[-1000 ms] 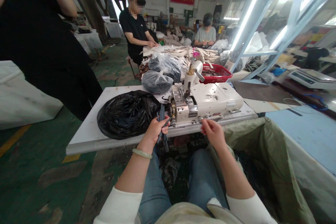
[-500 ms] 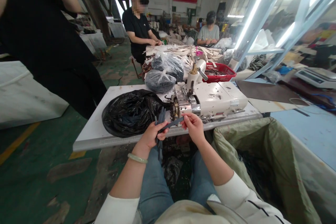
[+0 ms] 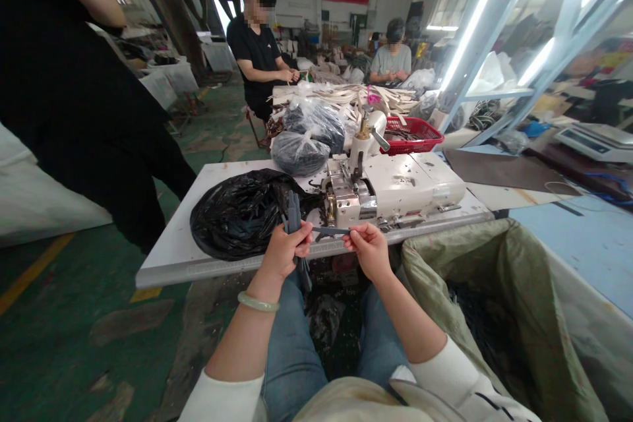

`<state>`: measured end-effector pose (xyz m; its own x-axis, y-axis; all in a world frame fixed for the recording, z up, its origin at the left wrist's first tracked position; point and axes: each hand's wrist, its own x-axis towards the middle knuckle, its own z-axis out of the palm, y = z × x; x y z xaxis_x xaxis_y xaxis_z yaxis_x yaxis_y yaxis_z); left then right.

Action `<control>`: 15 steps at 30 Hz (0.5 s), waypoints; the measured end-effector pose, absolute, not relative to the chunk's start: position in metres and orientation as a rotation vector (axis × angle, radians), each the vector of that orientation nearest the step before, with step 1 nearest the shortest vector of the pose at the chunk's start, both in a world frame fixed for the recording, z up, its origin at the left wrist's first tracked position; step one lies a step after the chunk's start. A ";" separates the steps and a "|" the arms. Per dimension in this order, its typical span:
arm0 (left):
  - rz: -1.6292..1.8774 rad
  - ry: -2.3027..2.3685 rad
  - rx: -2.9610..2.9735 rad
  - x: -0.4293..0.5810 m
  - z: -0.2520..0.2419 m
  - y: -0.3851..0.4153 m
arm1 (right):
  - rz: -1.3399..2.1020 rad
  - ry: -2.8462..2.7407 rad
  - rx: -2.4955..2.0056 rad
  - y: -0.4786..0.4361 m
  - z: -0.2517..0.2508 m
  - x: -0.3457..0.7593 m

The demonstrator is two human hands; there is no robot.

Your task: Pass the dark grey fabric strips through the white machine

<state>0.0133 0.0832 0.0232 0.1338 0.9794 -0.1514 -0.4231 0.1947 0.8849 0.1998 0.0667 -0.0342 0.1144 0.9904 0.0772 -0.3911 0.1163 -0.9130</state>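
A bundle of dark grey strips [image 3: 293, 212] stands in my left hand [image 3: 285, 247], which is closed around it. One single grey strip [image 3: 330, 231] stretches level between my hands, its right end pinched in the fingertips of my right hand [image 3: 370, 249]. Both hands are over the front edge of the white table [image 3: 198, 269], apart from its top. Just beyond them is a cream machine [image 3: 415, 184] with a metal head. Left of the machine lies an open black plastic bag [image 3: 237, 211] with dark strips inside.
Clear bags with dark contents [image 3: 301, 151] sit behind the machine, near a red basket [image 3: 410, 135]. A green sack [image 3: 529, 264] stands open at my right. A person in black [image 3: 84, 79] is close on the left; two people sit beyond a pile of pale strips [image 3: 341, 95].
The single strip has turned from slanting to nearly level, and my right hand sits slightly lower and farther right. The bundle is more upright. The person at left has shifted left.
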 end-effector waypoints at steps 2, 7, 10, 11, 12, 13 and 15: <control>1.197 0.893 0.797 0.013 0.024 0.083 | 1.202 -0.927 -0.883 0.064 -0.032 0.202; 1.215 0.892 0.802 0.011 0.023 0.084 | 1.048 -1.059 -0.906 0.057 -0.023 0.207; 1.220 0.881 0.811 0.011 0.024 0.083 | 1.035 -1.061 -0.913 0.055 -0.021 0.207; 1.220 0.872 0.816 0.011 0.024 0.083 | 1.044 -1.053 -0.910 0.054 -0.022 0.207; 1.223 0.862 0.819 0.012 0.024 0.082 | 1.057 -1.040 -0.904 0.054 -0.022 0.206; 1.228 0.855 0.821 0.012 0.024 0.082 | 1.074 -1.027 -0.894 0.054 -0.023 0.206; 1.246 0.849 0.825 0.012 0.024 0.083 | 1.121 -1.009 -0.883 0.054 -0.024 0.206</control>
<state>0.0122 0.0826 0.0236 0.1175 0.9890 -0.0893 -0.4450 0.1329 0.8856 0.2056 0.0543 -0.0240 0.1246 0.9744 0.1873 -0.2881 0.2161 -0.9329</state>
